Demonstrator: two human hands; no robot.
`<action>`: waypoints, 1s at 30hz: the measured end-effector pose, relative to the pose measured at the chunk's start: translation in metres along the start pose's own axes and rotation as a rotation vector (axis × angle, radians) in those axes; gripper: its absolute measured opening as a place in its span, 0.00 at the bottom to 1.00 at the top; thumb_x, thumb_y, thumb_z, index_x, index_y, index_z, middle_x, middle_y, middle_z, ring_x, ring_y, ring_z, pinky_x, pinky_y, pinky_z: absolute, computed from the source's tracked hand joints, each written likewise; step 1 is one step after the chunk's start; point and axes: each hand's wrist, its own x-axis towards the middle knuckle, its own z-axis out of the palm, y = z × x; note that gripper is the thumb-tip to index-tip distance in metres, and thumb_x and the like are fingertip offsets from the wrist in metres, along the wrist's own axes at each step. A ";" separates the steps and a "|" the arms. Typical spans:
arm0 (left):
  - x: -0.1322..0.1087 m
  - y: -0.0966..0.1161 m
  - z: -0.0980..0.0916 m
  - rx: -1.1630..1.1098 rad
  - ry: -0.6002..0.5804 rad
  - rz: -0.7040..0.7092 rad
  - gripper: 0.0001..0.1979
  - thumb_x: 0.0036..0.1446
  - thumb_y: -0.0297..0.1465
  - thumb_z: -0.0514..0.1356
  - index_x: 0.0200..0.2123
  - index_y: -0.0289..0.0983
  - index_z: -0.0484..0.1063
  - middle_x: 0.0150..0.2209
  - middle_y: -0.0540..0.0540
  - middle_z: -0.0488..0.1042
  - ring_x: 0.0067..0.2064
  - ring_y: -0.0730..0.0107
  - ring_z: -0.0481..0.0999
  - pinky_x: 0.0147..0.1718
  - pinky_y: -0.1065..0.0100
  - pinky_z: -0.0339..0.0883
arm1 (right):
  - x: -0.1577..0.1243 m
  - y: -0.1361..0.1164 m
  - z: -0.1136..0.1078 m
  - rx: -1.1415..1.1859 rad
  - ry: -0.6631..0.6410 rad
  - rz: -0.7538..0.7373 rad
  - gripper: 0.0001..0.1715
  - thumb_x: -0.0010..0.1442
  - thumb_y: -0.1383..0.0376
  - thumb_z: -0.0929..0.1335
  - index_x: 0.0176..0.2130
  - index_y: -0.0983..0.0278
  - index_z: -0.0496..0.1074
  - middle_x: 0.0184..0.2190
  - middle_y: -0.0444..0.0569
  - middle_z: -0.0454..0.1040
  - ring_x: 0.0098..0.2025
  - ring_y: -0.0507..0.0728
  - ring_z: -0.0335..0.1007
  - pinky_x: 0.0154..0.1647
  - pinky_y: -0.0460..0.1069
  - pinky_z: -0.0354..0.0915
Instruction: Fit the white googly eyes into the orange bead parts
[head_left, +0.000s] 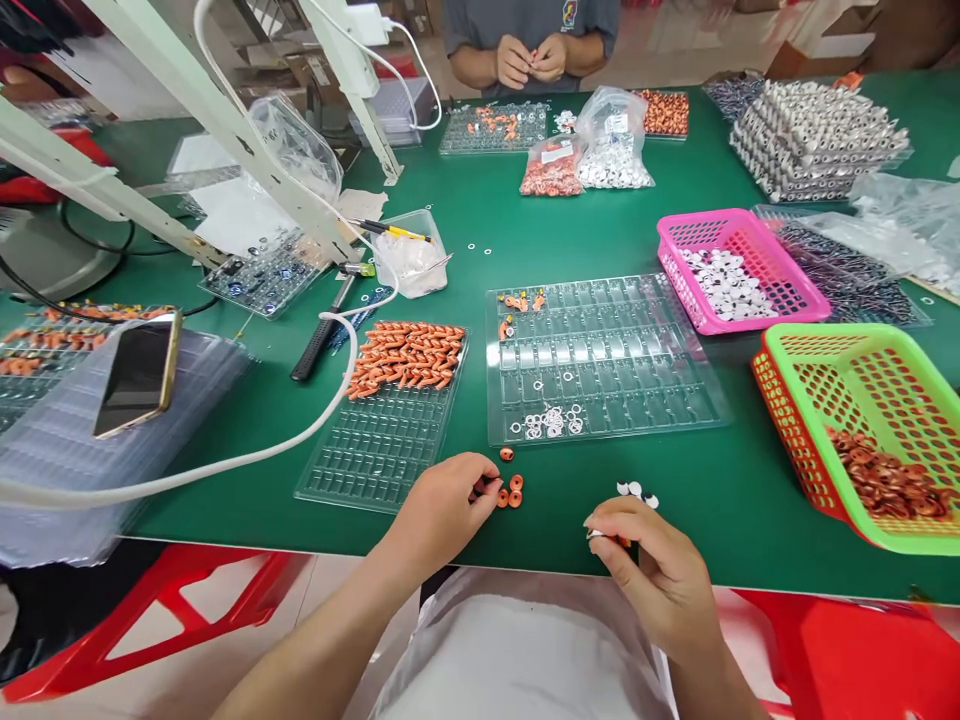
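Observation:
My left hand (448, 508) rests near the table's front edge, its fingers curled into a pinch. Its fingertips are beside several small orange round pieces with holes (516, 483); what lies between them, if anything, is hidden. My right hand (664, 575) is closed, with a small white and orange piece (598, 534) between thumb and forefinger. Just beyond it lie a few small white-and-black round pieces (635, 489). Ahead is a clear compartment tray (622, 385) with white rings (553, 421) and a few orange assembled parts (523, 301) in it.
Left of centre is another tray (360, 450) holding rows of orange parts. A pink basket (697, 310) of white pieces and a green basket (825, 365) of orange pieces stand right. A white cable (247, 460), hammer (315, 340) and phone (139, 372) lie left. Opposite, a person's hands (532, 60) work.

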 end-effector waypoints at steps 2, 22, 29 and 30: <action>0.002 -0.001 0.005 -0.010 0.012 0.012 0.05 0.58 0.27 0.56 0.33 0.38 0.72 0.30 0.50 0.76 0.31 0.69 0.75 0.32 0.69 0.67 | 0.000 0.001 0.001 0.000 -0.001 0.003 0.13 0.61 0.75 0.67 0.43 0.58 0.71 0.37 0.48 0.73 0.39 0.54 0.71 0.36 0.48 0.67; 0.032 0.056 -0.006 -1.059 -0.488 -0.214 0.08 0.55 0.32 0.64 0.33 0.32 0.75 0.27 0.48 0.77 0.28 0.74 0.77 0.31 0.72 0.72 | 0.015 -0.014 0.000 -0.512 -0.160 -0.435 0.18 0.61 0.75 0.66 0.50 0.63 0.68 0.52 0.56 0.75 0.49 0.59 0.71 0.45 0.56 0.69; 0.026 0.052 0.004 -1.136 -0.453 -0.195 0.11 0.49 0.28 0.67 0.38 0.35 0.77 0.34 0.46 0.80 0.36 0.70 0.79 0.39 0.67 0.73 | 0.010 -0.008 -0.001 -0.466 -0.114 -0.356 0.23 0.59 0.75 0.66 0.53 0.59 0.67 0.52 0.55 0.75 0.50 0.61 0.72 0.46 0.58 0.70; 0.025 0.052 0.006 -1.118 -0.437 -0.191 0.11 0.49 0.27 0.67 0.39 0.35 0.77 0.34 0.47 0.80 0.37 0.70 0.78 0.39 0.68 0.73 | 0.010 -0.008 -0.001 -0.447 -0.115 -0.344 0.23 0.59 0.75 0.66 0.53 0.58 0.67 0.52 0.55 0.75 0.50 0.61 0.72 0.46 0.58 0.70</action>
